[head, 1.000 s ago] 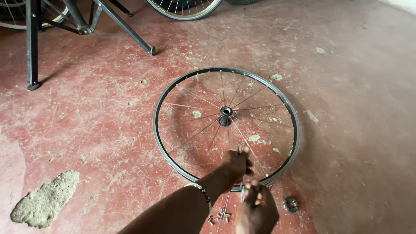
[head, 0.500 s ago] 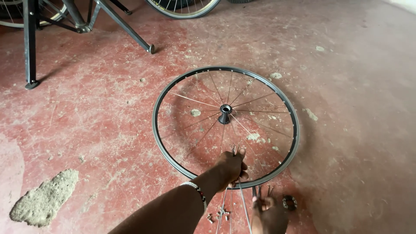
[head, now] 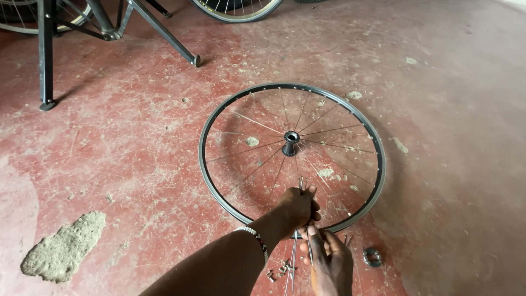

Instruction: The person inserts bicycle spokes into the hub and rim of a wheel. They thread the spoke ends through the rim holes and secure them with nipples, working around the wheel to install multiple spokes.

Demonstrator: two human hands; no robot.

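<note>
- Left hand [head: 297, 207] closed around a bundle of loose spokes [head: 301, 189], gripping them at the near edge of the wheel [head: 292, 154].
- Spoke tips stick up past the left fingers, over the wheel; the lower ends run down toward the floor [head: 137, 142] between both hands.
- Right hand [head: 329, 260] just below the left, fingers pinched on the same spokes lower down.
- Beaded bracelet [head: 253, 235] on the left wrist.
- Wheel lies flat on the red floor, hub [head: 290, 141] at centre, dark rim, no tyre.
- Small metal parts [head: 279, 269] scattered on the floor beside the right hand, to its left.
- Round metal fitting [head: 372, 256] on the floor just right of the right hand.
- Black stand [head: 46, 60] top left, well apart; a 2nd wheel [head: 236, 12] at top edge.
- Grey patch [head: 63, 246] in the floor, lower left.
</note>
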